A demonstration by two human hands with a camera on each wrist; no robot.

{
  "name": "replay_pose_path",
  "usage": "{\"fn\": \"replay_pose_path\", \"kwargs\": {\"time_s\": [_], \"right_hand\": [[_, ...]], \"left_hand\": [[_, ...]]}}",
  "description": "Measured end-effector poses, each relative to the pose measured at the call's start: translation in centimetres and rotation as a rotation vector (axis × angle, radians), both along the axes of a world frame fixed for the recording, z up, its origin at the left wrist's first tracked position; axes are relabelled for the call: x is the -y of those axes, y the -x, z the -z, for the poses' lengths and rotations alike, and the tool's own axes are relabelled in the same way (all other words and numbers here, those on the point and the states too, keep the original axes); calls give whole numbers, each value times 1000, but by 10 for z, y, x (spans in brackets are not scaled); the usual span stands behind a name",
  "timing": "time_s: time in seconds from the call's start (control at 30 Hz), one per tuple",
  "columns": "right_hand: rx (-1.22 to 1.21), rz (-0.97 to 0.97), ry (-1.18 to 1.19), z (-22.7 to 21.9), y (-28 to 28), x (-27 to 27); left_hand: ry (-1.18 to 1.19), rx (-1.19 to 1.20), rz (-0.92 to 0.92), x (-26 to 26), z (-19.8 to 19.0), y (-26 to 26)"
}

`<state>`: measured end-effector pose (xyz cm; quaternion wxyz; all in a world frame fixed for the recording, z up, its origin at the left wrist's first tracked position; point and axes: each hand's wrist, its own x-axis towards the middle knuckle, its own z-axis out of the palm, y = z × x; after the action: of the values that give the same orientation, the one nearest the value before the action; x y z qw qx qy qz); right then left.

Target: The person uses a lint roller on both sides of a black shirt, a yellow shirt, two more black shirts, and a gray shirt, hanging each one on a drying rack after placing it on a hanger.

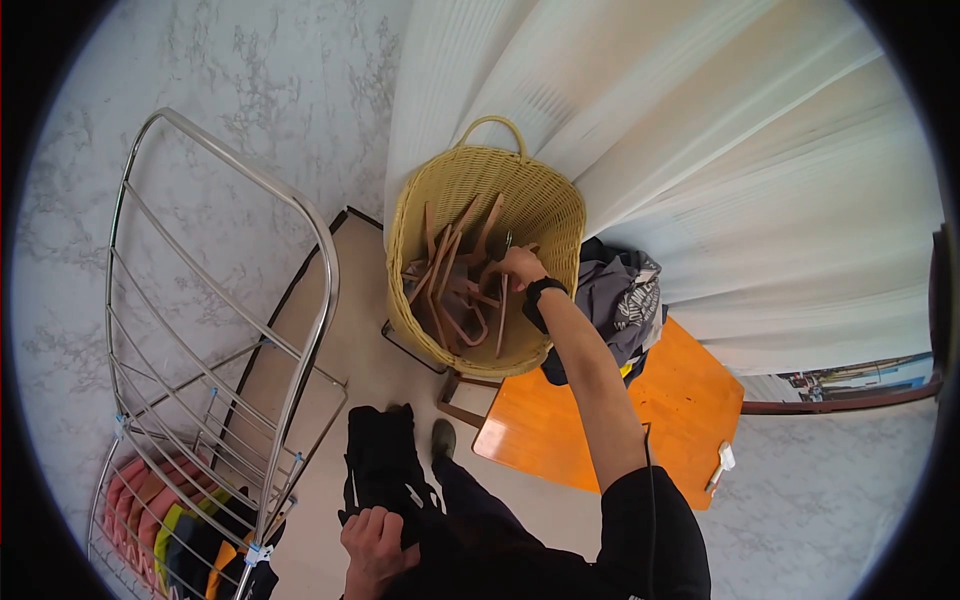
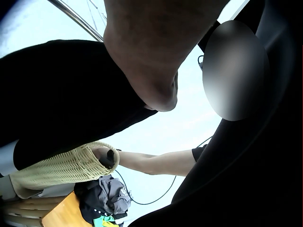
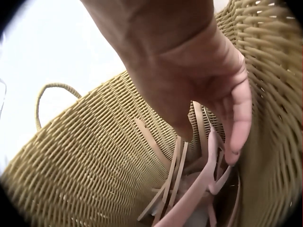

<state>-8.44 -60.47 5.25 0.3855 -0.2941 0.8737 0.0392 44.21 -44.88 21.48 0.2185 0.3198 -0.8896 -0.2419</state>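
My left hand [image 1: 375, 545] grips a black garment [image 1: 380, 450], which hangs down over the floor beside my legs. In the left wrist view that same hand [image 2: 147, 61] is seen close up against the dark cloth [image 2: 71, 94]. My right hand [image 3: 203, 85] reaches into a tall wicker basket [image 3: 71, 156], its fingers pointing down and fairly straight. A pinkish clothes hanger [image 3: 208, 165] with a thin metal hook stands between the thumb and the fingers. Several more wooden-toned hangers [image 1: 445, 265] lean in the basket around the hand.
A chrome drying rack [image 1: 325, 260] stands at the left, with colourful clothes [image 1: 165, 510] at its lower end. Beside the basket, a pile of dark clothes [image 1: 615, 300] lies on an orange wooden table [image 1: 570, 430]. White curtains [image 1: 700, 150] hang behind.
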Motion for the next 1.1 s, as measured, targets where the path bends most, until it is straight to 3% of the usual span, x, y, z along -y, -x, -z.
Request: {"fn": "replay_pose_path", "kwargs": {"time_s": [0.07,0.27,0.33,0.37,0.43,0.47,0.5,0.57,0.7,0.77,0.87,0.9,1.0,1.1], "right_hand": [[-19,-57,28,10,2,2],[119,210,225,43,10,-5],[-146,48,438,71,33,-2],[-147,48,437,71,45,0],[-46,-217,528,59,77,0],[97,-355,593,45,91,-2],[88,-357,594,15,82,-1],[317,7,483,-60,60,-7],[277,70,650,-180,5,-54],[599,312,752,-240,-25,-90],[644,355,888,-297,-58,-144],[638,352,909,-310,-67,-161],[530,63,1128,-343,-94,-210],[478,37,1146,-365,-112,-256]], "left_hand": [[-7,12,-2,4,-1,1],[-46,5,-15,7,7,5],[-42,-7,-18,9,8,7],[-47,-16,-21,9,9,7],[-53,-27,-20,10,9,7],[-51,-22,-18,10,9,7],[-46,-21,-18,11,10,8],[-42,-36,-7,14,8,9],[6,-93,47,21,-4,16],[43,-124,81,23,-7,20],[113,-152,134,24,-16,25],[144,-151,148,25,-21,26],[194,-201,136,26,-43,30],[240,-206,54,20,-65,32]]}}
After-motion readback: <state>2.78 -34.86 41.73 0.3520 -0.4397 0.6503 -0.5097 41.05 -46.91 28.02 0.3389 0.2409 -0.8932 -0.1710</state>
